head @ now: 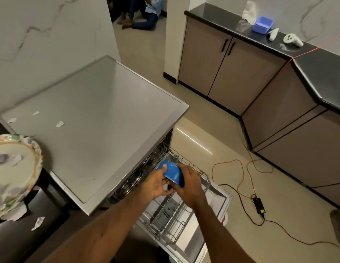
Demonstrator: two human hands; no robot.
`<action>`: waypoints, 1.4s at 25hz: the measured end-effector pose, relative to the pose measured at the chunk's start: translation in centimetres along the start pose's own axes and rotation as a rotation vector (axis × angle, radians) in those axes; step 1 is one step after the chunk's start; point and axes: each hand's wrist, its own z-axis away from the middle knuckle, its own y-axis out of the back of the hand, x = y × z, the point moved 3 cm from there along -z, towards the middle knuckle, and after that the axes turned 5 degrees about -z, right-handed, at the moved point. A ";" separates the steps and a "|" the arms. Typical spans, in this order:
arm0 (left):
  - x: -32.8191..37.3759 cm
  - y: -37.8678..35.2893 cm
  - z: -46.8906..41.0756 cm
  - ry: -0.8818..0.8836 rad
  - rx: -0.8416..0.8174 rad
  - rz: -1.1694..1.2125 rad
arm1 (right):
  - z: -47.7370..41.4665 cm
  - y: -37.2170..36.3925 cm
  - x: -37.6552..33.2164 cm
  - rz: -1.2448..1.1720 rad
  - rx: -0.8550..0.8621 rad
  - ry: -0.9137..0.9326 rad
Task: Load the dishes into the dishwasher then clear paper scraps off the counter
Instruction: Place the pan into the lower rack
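- head view: the left hand [157,182] curls its fingers round the left side of the blue bowl [173,172], with one fingertip hooked over its top.
- the right hand [188,184] grips the bowl's right side, fingers bent against it.
- the bowl sits tipped mouth-down between both hands, above the pulled-out rack [176,215] of the dishwasher [100,120].
- paper scraps [60,123] lie on the dishwasher's top, well apart from the hands.

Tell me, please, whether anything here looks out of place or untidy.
Torn paper scraps litter the dishwasher top; more lie on the floral plate and dark counter beside it. An orange cable loops across the floor, a possible trip hazard. The blue bowl, gripped by left hand and right hand, looks fine.
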 end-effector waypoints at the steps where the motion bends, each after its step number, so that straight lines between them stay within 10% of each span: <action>1: -0.7 0.6 -0.9 -0.010 0.033 -0.001 | 0.0 -0.6 0.5 -0.067 -0.064 -0.011; 9: -6.6 5.5 -9.0 -0.006 -0.074 0.127 | -4.2 -8.7 6.4 -0.604 -0.333 -0.365; 16: -12.7 10.4 -17.8 0.034 0.048 0.114 | -7.5 -16.8 12.8 -0.253 -0.438 -0.345; 22: -16.4 14.6 -24.2 -0.007 0.433 -0.637 | -7.5 -22.8 17.0 0.019 -0.386 -0.262; 35: -21.1 18.7 -30.1 -0.005 0.375 -0.928 | -8.5 -31.3 21.0 0.284 -0.425 -0.097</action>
